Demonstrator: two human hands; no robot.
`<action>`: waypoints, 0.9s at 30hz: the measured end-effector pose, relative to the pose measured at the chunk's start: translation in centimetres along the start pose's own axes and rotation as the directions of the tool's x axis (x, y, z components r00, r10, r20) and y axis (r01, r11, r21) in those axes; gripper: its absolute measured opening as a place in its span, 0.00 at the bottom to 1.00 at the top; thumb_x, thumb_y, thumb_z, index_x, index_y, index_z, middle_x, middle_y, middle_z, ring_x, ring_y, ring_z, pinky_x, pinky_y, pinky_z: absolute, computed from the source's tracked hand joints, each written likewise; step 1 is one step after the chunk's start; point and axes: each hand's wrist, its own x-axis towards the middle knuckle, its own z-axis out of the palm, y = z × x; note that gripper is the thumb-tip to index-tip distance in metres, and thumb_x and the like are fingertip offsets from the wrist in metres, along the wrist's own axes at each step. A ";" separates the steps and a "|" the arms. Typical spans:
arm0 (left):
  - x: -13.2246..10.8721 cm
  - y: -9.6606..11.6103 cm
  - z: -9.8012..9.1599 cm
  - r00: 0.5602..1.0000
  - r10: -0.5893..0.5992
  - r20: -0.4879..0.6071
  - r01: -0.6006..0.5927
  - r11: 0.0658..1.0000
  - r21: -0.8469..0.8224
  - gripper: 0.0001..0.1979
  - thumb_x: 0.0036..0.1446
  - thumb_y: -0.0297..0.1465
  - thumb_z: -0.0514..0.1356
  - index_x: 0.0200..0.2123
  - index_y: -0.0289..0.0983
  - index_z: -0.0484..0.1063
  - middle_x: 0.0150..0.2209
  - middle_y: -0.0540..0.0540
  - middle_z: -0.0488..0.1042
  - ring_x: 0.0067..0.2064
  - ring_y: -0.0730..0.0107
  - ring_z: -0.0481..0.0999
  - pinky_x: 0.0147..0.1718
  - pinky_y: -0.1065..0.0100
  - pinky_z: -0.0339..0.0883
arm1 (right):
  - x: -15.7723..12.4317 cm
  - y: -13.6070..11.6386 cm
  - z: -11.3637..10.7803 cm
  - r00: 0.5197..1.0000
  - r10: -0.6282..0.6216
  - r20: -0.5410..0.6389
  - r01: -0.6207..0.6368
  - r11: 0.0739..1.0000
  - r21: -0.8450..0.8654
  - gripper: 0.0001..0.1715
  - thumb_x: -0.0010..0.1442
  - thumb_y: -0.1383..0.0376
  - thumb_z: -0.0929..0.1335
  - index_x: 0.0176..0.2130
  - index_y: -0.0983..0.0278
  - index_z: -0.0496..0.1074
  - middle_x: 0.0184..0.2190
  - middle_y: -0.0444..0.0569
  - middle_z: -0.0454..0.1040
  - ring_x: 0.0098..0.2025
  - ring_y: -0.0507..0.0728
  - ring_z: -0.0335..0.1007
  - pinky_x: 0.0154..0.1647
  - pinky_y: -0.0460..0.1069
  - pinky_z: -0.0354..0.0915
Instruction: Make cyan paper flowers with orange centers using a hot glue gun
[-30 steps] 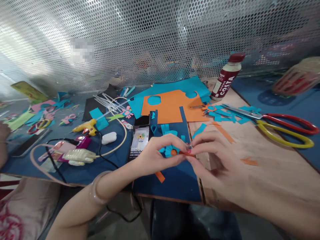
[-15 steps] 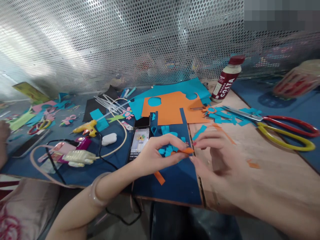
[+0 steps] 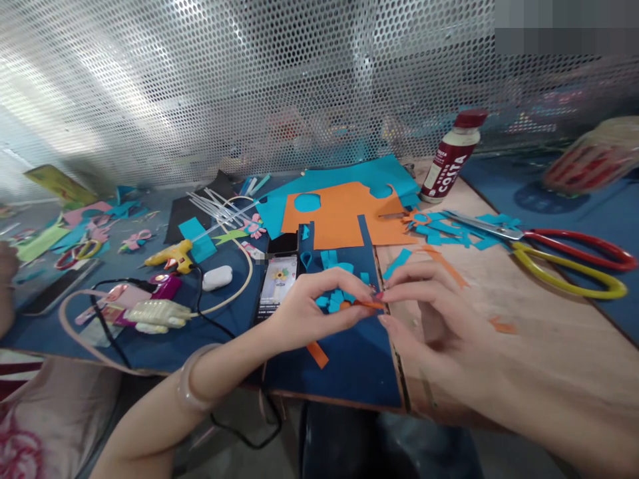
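Note:
My left hand pinches a small orange paper strip between thumb and fingers. My right hand meets it from the other side, forefinger on the strip's end and thumb just below. Blue paper pieces lie behind and under my left fingers, partly hidden. Below my left hand, a loose orange strip rests on the blue tabletop. A phone showing a flower picture lies left of my left hand.
Cut orange sheet and blue sheet lie behind. Scissors rest on blue scraps at right, near a bottle. Yellow glue gun, cables and a power strip are at left. Another person's hand shows at the left edge.
My right fingertips have moved slightly left and closed in on the end of the orange strip, which now looks flatter. My left hand stays in nearly the same place.

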 end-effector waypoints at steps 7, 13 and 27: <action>-0.2 -0.2 -0.1 0.999 -0.032 0.024 0.032 0.999 -0.001 0.13 0.55 0.30 0.69 0.43 0.36 0.75 0.42 0.42 0.79 0.46 0.65 0.79 0.48 0.66 0.72 | 0.0 -0.2 0.1 1.000 0.011 -0.019 -0.010 0.999 0.041 0.10 0.59 0.73 0.69 0.38 0.58 0.72 0.36 0.47 0.70 0.40 0.54 0.71 0.39 0.52 0.72; 0.0 0.1 -0.2 0.992 -0.111 0.063 0.124 0.954 -0.271 0.14 0.63 0.35 0.62 0.50 0.37 0.73 0.44 0.42 0.78 0.47 0.67 0.79 0.46 0.69 0.73 | 0.1 0.0 -0.3 0.999 0.030 -0.024 -0.028 0.995 0.093 0.11 0.60 0.75 0.68 0.39 0.60 0.71 0.36 0.47 0.70 0.41 0.54 0.70 0.42 0.53 0.70; 0.2 0.1 0.4 0.968 -0.245 0.050 0.244 0.881 -0.406 0.09 0.59 0.33 0.66 0.38 0.33 0.73 0.34 0.45 0.79 0.30 0.75 0.79 0.29 0.75 0.75 | -0.1 0.4 0.0 0.999 0.028 0.018 -0.028 0.998 0.052 0.13 0.57 0.72 0.71 0.41 0.57 0.71 0.40 0.47 0.70 0.42 0.56 0.70 0.43 0.55 0.70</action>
